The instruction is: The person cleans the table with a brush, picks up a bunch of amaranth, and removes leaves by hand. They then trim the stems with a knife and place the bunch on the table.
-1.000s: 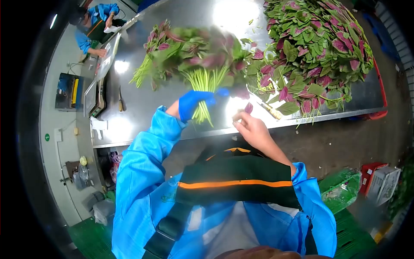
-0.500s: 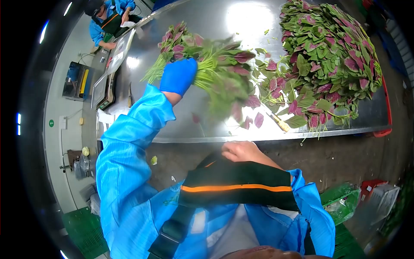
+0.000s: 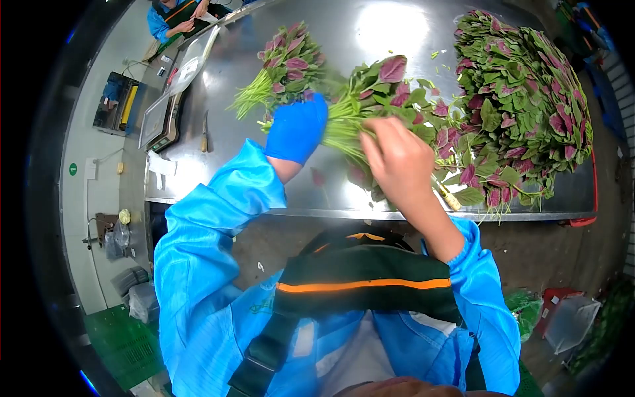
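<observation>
My left hand, in a blue glove, grips a bunch of red-and-green leafy amaranth by its pale green stems, holding it sideways over the steel table. My right hand is bare and reaches into the leafy part of that bunch, fingers touching the leaves and stems. A second bunch lies on the table just beyond my left hand. A large heap of the same greens covers the table's right side.
A knife with a pale handle lies near the table's front edge, a second knife at the left. A weighing scale stands at the left end. A person in blue works at the far corner. Crates sit on the floor at right.
My right hand rose from my waist to the bunch and now touches its leaves. My left hand swung the bunch from upright to sideways and shifted it slightly right.
</observation>
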